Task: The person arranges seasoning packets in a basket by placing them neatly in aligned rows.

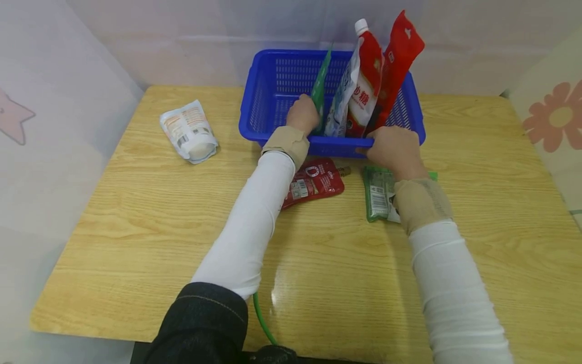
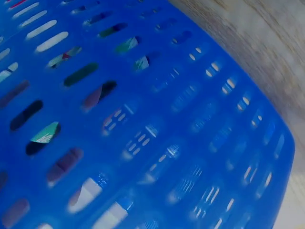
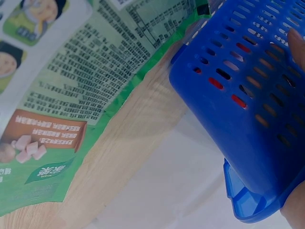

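My left hand (image 1: 303, 115) reaches over the front rim of a blue plastic basket (image 1: 282, 139) and grips a thin green packet (image 1: 321, 83) standing upright inside; its fingertips are hidden. At the right part of the same rim, my right hand (image 1: 394, 150) holds the basket's edge. Between the hands stand a red-and-white sugar bag (image 1: 364, 96), a white pouch (image 1: 341, 98) and a tall red packet (image 1: 400, 60) leaning right. The left wrist view shows the slotted basket wall (image 2: 157, 114) close up. Parts of the right hand (image 3: 296, 205) appear at the right wrist view's edge.
A white pouch (image 1: 188, 132) lies on the wooden table (image 1: 150, 227) left of the basket. In front of the basket lie a red spouted pouch (image 1: 320, 179), partly under my left forearm, and a green packet (image 1: 379, 197) under my right wrist. A wall stands behind.
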{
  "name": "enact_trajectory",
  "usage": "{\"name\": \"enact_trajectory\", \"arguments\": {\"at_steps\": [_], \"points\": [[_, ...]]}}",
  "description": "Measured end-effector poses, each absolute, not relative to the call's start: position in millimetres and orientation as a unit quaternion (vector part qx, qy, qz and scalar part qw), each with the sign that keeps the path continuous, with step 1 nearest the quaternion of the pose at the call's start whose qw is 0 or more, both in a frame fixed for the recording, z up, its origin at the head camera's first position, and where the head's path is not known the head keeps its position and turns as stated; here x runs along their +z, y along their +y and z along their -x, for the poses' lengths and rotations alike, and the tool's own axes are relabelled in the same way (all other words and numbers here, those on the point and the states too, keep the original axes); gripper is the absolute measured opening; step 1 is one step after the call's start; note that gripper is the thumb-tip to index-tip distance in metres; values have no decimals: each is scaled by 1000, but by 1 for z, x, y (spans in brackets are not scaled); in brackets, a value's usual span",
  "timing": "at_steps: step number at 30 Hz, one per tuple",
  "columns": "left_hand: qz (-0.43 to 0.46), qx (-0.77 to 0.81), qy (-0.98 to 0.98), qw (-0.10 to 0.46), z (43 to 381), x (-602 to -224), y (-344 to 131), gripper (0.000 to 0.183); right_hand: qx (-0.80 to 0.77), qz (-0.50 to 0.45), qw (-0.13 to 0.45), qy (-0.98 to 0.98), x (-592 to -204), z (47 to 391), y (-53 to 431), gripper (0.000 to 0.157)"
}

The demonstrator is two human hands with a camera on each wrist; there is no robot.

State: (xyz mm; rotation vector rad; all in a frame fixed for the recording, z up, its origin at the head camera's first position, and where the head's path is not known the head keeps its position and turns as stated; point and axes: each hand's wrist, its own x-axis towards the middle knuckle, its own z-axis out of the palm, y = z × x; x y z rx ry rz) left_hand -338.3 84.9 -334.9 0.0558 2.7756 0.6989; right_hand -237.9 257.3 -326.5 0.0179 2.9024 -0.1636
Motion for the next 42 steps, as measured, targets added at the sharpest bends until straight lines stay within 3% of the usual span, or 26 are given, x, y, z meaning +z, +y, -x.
{"name": "enact_trajectory", "arguments": {"at_steps": [9,15,25,36,42], "points": [[-33,222,964,141,336,-334,84,49,-52,-6,111,992,-325,238,257,39],[-20,255,952,168,335,-334,81,65,-54,-7,114,992,-326,238,257,40],[-20,284,948,140,328,-325,85,54,-50,-12,115,992,-326,238,258,40],[-92,238,953,165,337,-330,87,49,-53,-10,117,992,-325,237,259,39],[-102,240,940,220,336,-321,81,57,-55,-11,117,991,-325,238,259,40]]}}
